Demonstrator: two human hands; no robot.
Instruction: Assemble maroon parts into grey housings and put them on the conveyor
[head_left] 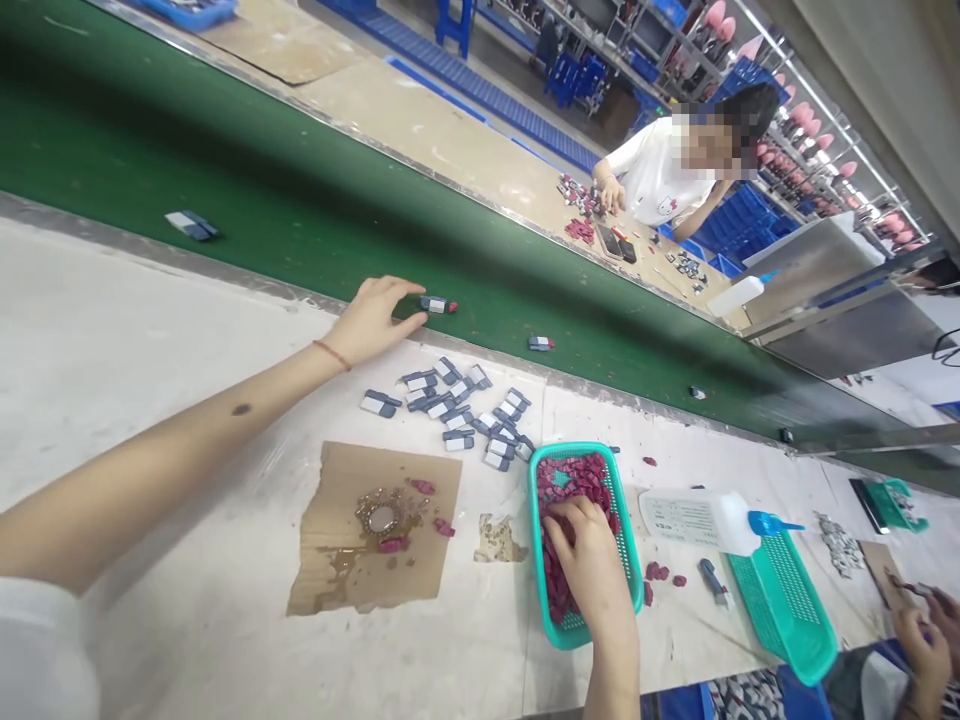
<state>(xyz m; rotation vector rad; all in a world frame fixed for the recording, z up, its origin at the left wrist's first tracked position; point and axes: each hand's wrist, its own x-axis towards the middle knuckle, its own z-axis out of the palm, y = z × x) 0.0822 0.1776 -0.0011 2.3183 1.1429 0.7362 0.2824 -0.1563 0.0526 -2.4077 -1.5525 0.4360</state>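
Note:
My left hand [373, 320] reaches to the near edge of the green conveyor belt [225, 180]. Its thumb and fingers pinch a small grey-and-white part with a red tip [437, 304] that lies on the belt. My right hand [589, 560] is down inside a teal basket [538, 560] full of small dark red pieces [574, 475], fingers curled into them. What they hold is hidden. A heap of several grey-and-white parts [457, 410] lies on the table between my two hands.
A cardboard sheet [352, 560] with glue stains and a small round lid lies near me. A white squeeze bottle [697, 520] and a second teal basket [787, 610] lie right. Loose parts ride the belt. A person sits across it; another's hands show bottom right.

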